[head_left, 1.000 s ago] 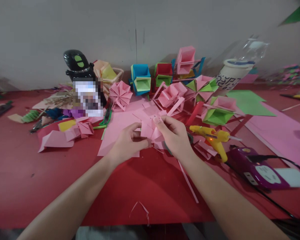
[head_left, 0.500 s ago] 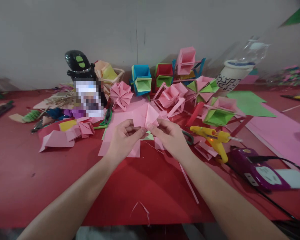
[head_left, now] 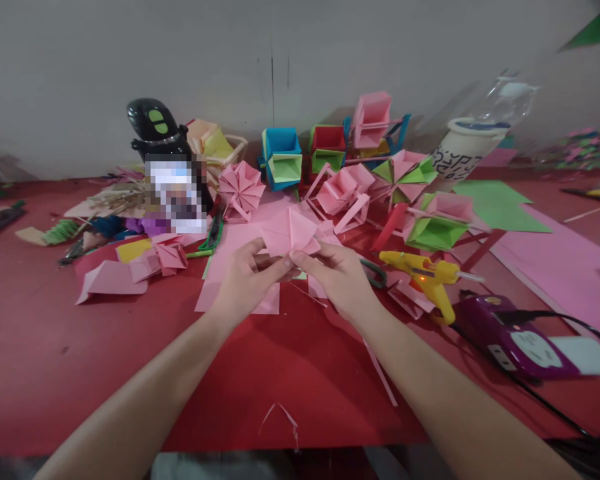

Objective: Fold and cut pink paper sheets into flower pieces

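Observation:
A folded piece of pink paper point(head_left: 291, 230) is held between my two hands, above the middle of the table. My left hand point(head_left: 253, 270) pinches its lower left edge, the thumb pointing inward. On the other side my right hand point(head_left: 333, 270) grips the lower right, with its thumb pressed on the front near the centre crease. Both thumbs nearly meet at the bottom of the paper. Flat pink sheets point(head_left: 237, 299) lie on the table beneath and behind my hands. The fingers behind the paper are partly hidden.
A yellow glue gun point(head_left: 425, 273) with a lit orange light lies right of my hands, near a purple power strip point(head_left: 515, 340) and black cable. Folded paper lanterns point(head_left: 283, 157) line the wall. A phone point(head_left: 180, 193) leans on a black holder at left. Paper scraps point(head_left: 113, 280) lie left.
The folded pink paper has tilted slightly and its left flap sits lower and farther from view. Both hands keep their hold in nearly the same place.

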`<action>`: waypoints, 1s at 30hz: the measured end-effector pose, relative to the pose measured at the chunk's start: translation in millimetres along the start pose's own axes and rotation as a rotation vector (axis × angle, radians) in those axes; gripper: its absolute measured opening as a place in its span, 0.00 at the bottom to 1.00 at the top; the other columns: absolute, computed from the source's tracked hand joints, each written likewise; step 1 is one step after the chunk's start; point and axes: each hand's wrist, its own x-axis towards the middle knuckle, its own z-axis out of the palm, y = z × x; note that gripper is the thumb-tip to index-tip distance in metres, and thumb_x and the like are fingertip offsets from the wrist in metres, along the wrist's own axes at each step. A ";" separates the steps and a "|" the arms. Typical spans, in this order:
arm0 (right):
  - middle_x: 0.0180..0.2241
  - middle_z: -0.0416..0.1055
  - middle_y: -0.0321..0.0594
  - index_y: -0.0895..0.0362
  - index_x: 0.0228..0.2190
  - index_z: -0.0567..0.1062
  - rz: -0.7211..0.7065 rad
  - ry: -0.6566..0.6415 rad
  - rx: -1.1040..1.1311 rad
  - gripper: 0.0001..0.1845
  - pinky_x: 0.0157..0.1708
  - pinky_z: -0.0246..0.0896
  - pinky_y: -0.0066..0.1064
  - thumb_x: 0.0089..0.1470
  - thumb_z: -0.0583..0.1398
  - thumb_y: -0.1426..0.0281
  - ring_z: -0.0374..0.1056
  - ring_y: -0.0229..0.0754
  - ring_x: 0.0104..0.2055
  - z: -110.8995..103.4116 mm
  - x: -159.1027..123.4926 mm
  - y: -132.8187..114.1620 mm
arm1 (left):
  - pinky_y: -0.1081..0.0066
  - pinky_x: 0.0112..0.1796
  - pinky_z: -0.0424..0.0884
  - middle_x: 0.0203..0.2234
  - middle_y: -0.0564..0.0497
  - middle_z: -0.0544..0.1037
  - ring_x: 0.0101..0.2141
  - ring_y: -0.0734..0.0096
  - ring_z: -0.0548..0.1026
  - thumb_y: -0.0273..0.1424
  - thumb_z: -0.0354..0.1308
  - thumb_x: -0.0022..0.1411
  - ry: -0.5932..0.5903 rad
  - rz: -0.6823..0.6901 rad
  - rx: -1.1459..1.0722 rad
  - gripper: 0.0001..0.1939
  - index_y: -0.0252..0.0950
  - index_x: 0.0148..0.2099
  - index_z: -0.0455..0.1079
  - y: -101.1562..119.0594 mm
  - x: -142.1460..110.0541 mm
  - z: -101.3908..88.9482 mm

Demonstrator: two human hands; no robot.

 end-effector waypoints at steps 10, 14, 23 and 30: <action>0.24 0.65 0.34 0.56 0.19 0.71 -0.047 -0.104 -0.211 0.18 0.33 0.60 0.33 0.54 0.66 0.61 0.62 0.39 0.29 -3.4 -0.1 -5.8 | 0.69 0.39 0.73 0.39 0.47 0.80 0.37 0.67 0.77 0.35 0.67 0.57 0.076 0.121 -0.036 0.14 0.37 0.45 0.79 10.5 10.3 -23.1; 0.22 0.58 0.31 0.57 0.17 0.68 -0.096 -0.110 -0.290 0.19 0.28 0.54 0.30 0.53 0.67 0.63 0.57 0.35 0.26 -1.4 -0.4 -4.7 | 0.71 0.39 0.72 0.35 0.49 0.80 0.36 0.70 0.76 0.34 0.69 0.56 0.124 0.167 -0.072 0.08 0.37 0.38 0.81 6.3 12.3 -25.0; 0.23 0.60 0.32 0.56 0.18 0.67 -0.139 -0.129 -0.320 0.18 0.27 0.53 0.31 0.54 0.65 0.65 0.57 0.35 0.26 -2.7 0.2 -0.7 | 0.71 0.34 0.72 0.35 0.48 0.81 0.34 0.68 0.76 0.35 0.67 0.59 0.066 0.204 -0.050 0.08 0.37 0.38 0.81 7.4 10.9 -25.6; 0.23 0.61 0.32 0.56 0.18 0.66 -0.181 -0.141 -0.358 0.19 0.30 0.55 0.32 0.54 0.66 0.66 0.59 0.36 0.27 1.2 -2.9 -3.2 | 0.72 0.37 0.70 0.30 0.51 0.80 0.32 0.73 0.74 0.33 0.68 0.59 0.182 0.328 0.102 0.04 0.38 0.35 0.81 -1.0 12.3 -27.9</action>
